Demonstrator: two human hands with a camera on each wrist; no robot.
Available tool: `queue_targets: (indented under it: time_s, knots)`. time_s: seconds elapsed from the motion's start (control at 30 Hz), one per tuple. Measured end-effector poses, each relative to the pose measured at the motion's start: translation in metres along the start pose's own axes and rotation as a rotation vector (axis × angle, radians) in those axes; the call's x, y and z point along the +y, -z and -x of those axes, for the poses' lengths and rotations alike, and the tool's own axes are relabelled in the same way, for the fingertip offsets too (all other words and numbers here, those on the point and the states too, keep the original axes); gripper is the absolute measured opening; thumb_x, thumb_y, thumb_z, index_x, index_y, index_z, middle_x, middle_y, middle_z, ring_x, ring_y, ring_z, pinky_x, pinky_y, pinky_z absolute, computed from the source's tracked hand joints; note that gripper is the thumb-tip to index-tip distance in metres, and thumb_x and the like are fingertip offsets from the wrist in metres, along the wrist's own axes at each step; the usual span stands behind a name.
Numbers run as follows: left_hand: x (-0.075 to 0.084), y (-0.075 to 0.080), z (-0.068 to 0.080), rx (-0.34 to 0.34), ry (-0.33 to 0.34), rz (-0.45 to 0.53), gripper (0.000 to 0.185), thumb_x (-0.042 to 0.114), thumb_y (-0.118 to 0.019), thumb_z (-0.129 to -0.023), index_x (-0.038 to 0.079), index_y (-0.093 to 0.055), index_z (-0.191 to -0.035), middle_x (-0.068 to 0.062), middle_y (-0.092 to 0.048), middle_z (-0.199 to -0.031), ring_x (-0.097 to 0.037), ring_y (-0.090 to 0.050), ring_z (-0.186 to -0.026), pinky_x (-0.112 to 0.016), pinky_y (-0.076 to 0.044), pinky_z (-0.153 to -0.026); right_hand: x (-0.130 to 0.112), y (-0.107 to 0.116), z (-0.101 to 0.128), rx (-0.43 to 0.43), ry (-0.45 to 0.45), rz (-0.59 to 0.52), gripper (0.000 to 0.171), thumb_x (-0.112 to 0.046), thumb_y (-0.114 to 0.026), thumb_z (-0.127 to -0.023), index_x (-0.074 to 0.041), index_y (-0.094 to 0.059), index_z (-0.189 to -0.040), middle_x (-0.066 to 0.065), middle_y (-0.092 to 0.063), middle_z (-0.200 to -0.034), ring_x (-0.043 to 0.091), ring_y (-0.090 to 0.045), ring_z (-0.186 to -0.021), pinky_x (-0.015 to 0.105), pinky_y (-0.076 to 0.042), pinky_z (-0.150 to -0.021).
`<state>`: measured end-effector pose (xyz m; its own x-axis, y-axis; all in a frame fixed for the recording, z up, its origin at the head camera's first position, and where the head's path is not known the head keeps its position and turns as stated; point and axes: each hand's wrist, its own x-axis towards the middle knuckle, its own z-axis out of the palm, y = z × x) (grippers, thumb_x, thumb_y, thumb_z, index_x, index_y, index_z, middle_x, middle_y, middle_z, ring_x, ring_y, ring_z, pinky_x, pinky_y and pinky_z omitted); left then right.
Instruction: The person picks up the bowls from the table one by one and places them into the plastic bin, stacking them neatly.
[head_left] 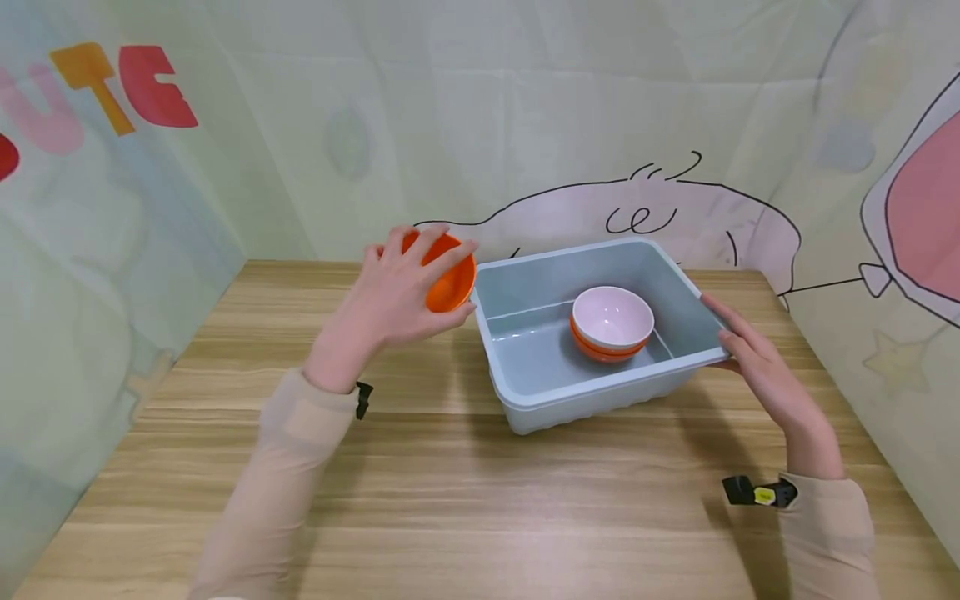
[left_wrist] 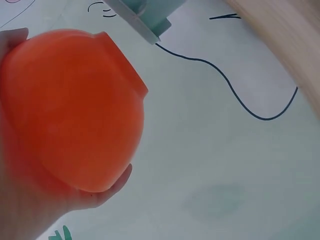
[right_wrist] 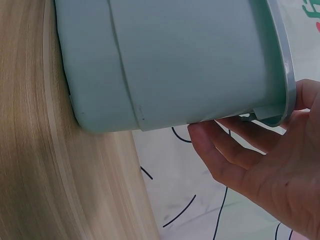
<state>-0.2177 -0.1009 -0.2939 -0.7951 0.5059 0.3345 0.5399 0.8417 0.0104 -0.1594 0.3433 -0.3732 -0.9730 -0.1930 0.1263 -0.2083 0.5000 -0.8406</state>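
Note:
An orange bowl (head_left: pixel 450 279) is gripped by my left hand (head_left: pixel 405 287), tipped on its side just left of a blue-grey plastic basin (head_left: pixel 517 400). From the left wrist view, the bowl's rounded outside (left_wrist: pixel 75 105) faces the camera, with fingers and thumb around its rim. Inside the basin, toward its right half, a white bowl (head_left: pixel 613 318) sits stacked on orange bowls (head_left: pixel 607 354). My right hand (head_left: pixel 761 358) holds the basin's right edge. In the right wrist view its fingertips (right_wrist: pixel 197 131) press the outer wall below the rim.
The basin stands on a wood-grain table (head_left: pixel 420 500) toward the back. Behind it hangs a printed cloth backdrop (head_left: pixel 487 125), which also runs along the left and right sides of the table. Both wrists wear dark straps.

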Motion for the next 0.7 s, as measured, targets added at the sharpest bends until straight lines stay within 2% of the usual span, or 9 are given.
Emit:
queue_targets:
  time_s: [0.27, 0.57, 0.7]
  knots:
    - [0.009, 0.0, -0.014, -0.02, -0.035, 0.032, 0.066, 0.061, -0.053, -0.086, 0.04, -0.034, -0.146, -0.005, -0.034, -0.152, -0.038, -0.032, -0.133, -0.056, -0.038, -0.091, 0.0, 0.0, 0.0, 0.002, -0.013, -0.004, 0.047, -0.027, -0.026, -0.106, -0.026, -0.023, -0.154, 0.014, -0.026, -0.154, -0.005, -0.041, -0.116, 0.008, -0.045, -0.085]
    - [0.021, 0.003, -0.032, -0.019, -0.074, 0.05, 0.064, 0.06, -0.053, -0.087, 0.038, -0.037, -0.145, -0.005, -0.036, -0.151, -0.037, -0.034, -0.132, -0.057, -0.036, -0.093, 0.001, 0.0, 0.0, -0.002, 0.004, -0.002, 0.048, -0.025, -0.026, -0.107, -0.023, -0.022, -0.154, 0.02, -0.025, -0.153, -0.006, -0.042, -0.114, 0.007, -0.045, -0.084]
    - [0.027, 0.0, -0.043, -0.055, -0.085, 0.058, 0.065, 0.061, -0.051, -0.087, 0.04, -0.034, -0.146, -0.004, -0.034, -0.152, -0.035, -0.033, -0.132, -0.055, -0.035, -0.093, 0.001, 0.001, 0.0, -0.007, 0.004, 0.009, 0.048, -0.027, -0.025, -0.107, -0.024, -0.021, -0.154, 0.017, -0.025, -0.154, -0.006, -0.041, -0.115, 0.008, -0.045, -0.085]
